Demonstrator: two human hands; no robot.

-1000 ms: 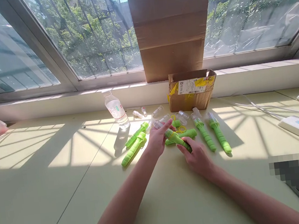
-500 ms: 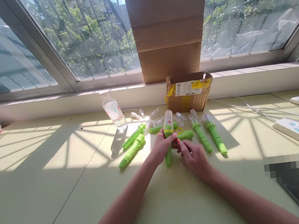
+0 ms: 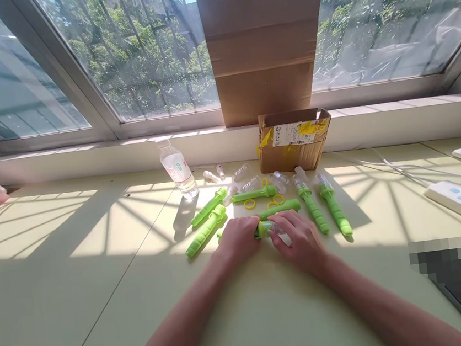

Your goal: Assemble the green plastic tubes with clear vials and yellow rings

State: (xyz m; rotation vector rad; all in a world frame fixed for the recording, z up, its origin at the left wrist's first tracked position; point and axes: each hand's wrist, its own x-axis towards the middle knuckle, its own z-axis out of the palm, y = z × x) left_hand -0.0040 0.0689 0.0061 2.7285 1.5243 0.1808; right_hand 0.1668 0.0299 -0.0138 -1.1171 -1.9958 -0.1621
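My left hand [image 3: 239, 236] is wrapped round a green plastic tube [image 3: 264, 229] that lies sideways, with a yellow ring near its threaded end. On the right side of this tube is a clear plastic cap [image 3: 277, 227], partly hidden by the fingers of my right hand [image 3: 303, 238], which grip it. Just beyond my hands lies another green tube [image 3: 286, 206], and behind that one more green tube [image 3: 253, 193]. Yellow rings [image 3: 249, 204] are scattered around them.
Two green tubes lie at the left, two capped tubes [image 3: 334, 208] at the right. Clear caps [image 3: 250, 184] and small white pieces [image 3: 211, 176] lie further back. A water bottle [image 3: 179, 170], a cardboard box [image 3: 292, 149] and a power strip [image 3: 453, 197] also stand on the table [image 3: 116, 308].
The held tube has turned from upright to lying sideways, its clear cap now pointing right. My left hand has rolled over it, and my right hand has moved onto the cap.
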